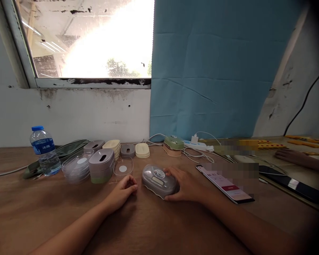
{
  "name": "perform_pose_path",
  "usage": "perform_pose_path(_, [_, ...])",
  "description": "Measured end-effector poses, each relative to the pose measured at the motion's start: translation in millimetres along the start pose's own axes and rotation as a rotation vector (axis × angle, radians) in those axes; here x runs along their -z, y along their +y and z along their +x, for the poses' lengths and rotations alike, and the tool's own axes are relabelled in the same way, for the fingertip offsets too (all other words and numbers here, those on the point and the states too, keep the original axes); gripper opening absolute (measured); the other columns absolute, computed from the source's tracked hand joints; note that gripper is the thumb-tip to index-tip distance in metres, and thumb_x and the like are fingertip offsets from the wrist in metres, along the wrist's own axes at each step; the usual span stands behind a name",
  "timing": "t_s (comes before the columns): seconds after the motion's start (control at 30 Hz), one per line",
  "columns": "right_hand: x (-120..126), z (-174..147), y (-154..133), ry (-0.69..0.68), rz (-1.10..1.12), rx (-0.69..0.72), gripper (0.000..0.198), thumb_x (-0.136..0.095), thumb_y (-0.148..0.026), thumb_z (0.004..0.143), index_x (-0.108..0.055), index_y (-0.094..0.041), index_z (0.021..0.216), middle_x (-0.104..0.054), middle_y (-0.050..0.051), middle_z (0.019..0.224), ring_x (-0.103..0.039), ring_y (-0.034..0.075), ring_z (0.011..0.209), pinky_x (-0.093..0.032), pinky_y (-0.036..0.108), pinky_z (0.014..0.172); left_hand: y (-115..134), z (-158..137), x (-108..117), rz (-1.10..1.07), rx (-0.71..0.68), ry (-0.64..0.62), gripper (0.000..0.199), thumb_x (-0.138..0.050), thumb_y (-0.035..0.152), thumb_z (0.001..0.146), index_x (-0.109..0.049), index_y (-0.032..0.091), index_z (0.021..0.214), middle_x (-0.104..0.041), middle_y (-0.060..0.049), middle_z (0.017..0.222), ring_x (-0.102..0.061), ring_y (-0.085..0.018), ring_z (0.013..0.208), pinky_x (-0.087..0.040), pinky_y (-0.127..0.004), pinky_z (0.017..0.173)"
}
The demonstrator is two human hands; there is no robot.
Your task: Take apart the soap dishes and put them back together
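Note:
A grey-mauve oval box with a clear lid (159,181) sits on the brown table in front of me. My right hand (184,185) grips its right end, fingers over the lid's edge and thumb low at the front. Just left of the box, my left hand (124,191) rests on the table with its fingers curled in; whether anything is inside them is hidden. Behind that hand lie a single clear lid (123,166) with a white round sticker and a stack of mauve slotted pieces (102,161) with green at the bottom.
At left stand a water bottle (44,152) and stacked clear lids (78,166). Cream pieces (142,150) and a green-lidded box (173,142) line the back. A phone (224,184), a power strip (198,145) and cables lie right. Another person's hand (287,154) is at far right.

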State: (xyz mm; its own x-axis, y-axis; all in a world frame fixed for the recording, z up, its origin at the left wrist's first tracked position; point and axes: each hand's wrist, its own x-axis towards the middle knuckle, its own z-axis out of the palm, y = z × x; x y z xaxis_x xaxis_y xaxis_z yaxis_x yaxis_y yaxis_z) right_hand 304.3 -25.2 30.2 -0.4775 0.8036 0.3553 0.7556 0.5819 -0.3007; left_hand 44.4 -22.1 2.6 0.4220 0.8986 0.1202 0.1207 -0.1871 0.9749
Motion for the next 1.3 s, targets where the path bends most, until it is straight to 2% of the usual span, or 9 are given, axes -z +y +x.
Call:
perform_pose_path(0.07, [-4, 2, -1, 0.066, -0.128, -0.100, 0.058, -0.067, -0.055, 0.051, -0.051, -0.021, 0.094, -0.057, 0.008, 0.101, -0.054, 0.026, 0.090, -0.042, 0.036, 0.076, -1, -1, 1, 0.117, -0.029, 0.019, 0.009, -0.048, 0.025, 0.075, -0.046, 0.017, 0.075, -0.047, 0.002, 0.066, -0.044, -0.012, 0.063, -0.035, -0.023, 0.060])
perform_pose_path(0.17, [-13, 8, 0, 0.149, -0.337, -0.222, 0.053, -0.059, -0.057, 0.060, -0.051, -0.019, 0.097, -0.056, 0.010, 0.097, -0.054, 0.028, 0.084, -0.040, 0.038, 0.071, 1, -5, 3, 0.446, -0.143, 0.049, 0.005, -0.045, 0.019, 0.075, -0.049, 0.017, 0.072, -0.050, 0.001, 0.067, -0.044, -0.013, 0.063, -0.032, -0.023, 0.057])
perform_pose_path(0.27, [-22, 17, 4, 0.167, -0.508, -0.264, 0.050, -0.055, -0.054, 0.067, -0.052, -0.016, 0.100, -0.055, 0.015, 0.099, -0.051, 0.033, 0.087, -0.038, 0.042, 0.072, 3, -9, 3, 0.746, -0.231, 0.030, 0.009, -0.044, 0.014, 0.072, -0.052, 0.019, 0.073, -0.054, 0.000, 0.067, -0.045, -0.013, 0.061, -0.029, -0.023, 0.055])
perform_pose_path(0.33, [-28, 26, 9, 0.166, -0.579, -0.268, 0.048, -0.053, -0.053, 0.070, -0.052, -0.016, 0.100, -0.056, 0.018, 0.100, -0.050, 0.035, 0.090, -0.036, 0.043, 0.073, 2, -10, 4, 0.840, -0.227, 0.029, 0.011, -0.044, 0.013, 0.071, -0.052, 0.020, 0.073, -0.055, 0.001, 0.066, -0.046, -0.013, 0.060, -0.027, -0.023, 0.054])
perform_pose_path(0.53, [-48, 68, 31, 0.220, -0.641, -0.288, 0.041, -0.053, -0.044, 0.074, -0.050, -0.014, 0.102, -0.054, 0.020, 0.106, -0.045, 0.036, 0.099, -0.032, 0.043, 0.081, -2, -8, 4, 0.909, -0.199, 0.023, 0.010, -0.044, 0.017, 0.073, -0.053, 0.020, 0.075, -0.057, 0.000, 0.066, -0.049, -0.013, 0.061, -0.027, -0.022, 0.053])
perform_pose_path(0.73, [-65, 111, 50, 0.285, -0.613, -0.346, 0.038, -0.050, -0.035, 0.077, -0.049, -0.009, 0.103, -0.055, 0.023, 0.100, -0.043, 0.037, 0.100, -0.030, 0.046, 0.082, -1, -8, 4, 0.960, -0.213, 0.016, 0.011, -0.043, 0.017, 0.074, -0.052, 0.021, 0.077, -0.059, -0.001, 0.070, -0.051, -0.014, 0.064, -0.029, -0.022, 0.055])
perform_pose_path(1.03, [-71, 146, 66, 0.350, -0.597, -0.400, 0.038, -0.051, -0.028, 0.075, -0.051, -0.004, 0.105, -0.055, 0.024, 0.100, -0.045, 0.036, 0.097, -0.033, 0.047, 0.079, -3, -6, 6, 0.987, -0.221, 0.004, 0.011, -0.043, 0.015, 0.073, -0.051, 0.021, 0.077, -0.059, -0.001, 0.070, -0.051, -0.015, 0.064, -0.028, -0.023, 0.054])
perform_pose_path(1.17, [-69, 146, 64, 0.334, -0.563, -0.327, 0.046, -0.048, -0.023, 0.076, -0.045, 0.002, 0.115, -0.047, 0.028, 0.114, -0.038, 0.038, 0.107, -0.028, 0.048, 0.086, -3, -6, 6, 0.994, -0.236, -0.007, 0.010, -0.043, 0.016, 0.074, -0.051, 0.021, 0.078, -0.060, -0.001, 0.071, -0.053, -0.016, 0.065, -0.029, -0.023, 0.054])
perform_pose_path(1.3, [-76, 147, 48, 0.241, -0.496, -0.134, 0.041, -0.043, -0.019, 0.079, -0.045, -0.012, 0.120, -0.044, 0.014, 0.123, -0.039, 0.028, 0.109, -0.027, 0.037, 0.092, -3, -6, 7, 1.005, -0.245, -0.004, 0.010, -0.043, 0.018, 0.075, -0.051, 0.022, 0.079, -0.061, -0.002, 0.072, -0.054, -0.017, 0.066, -0.029, -0.024, 0.054])
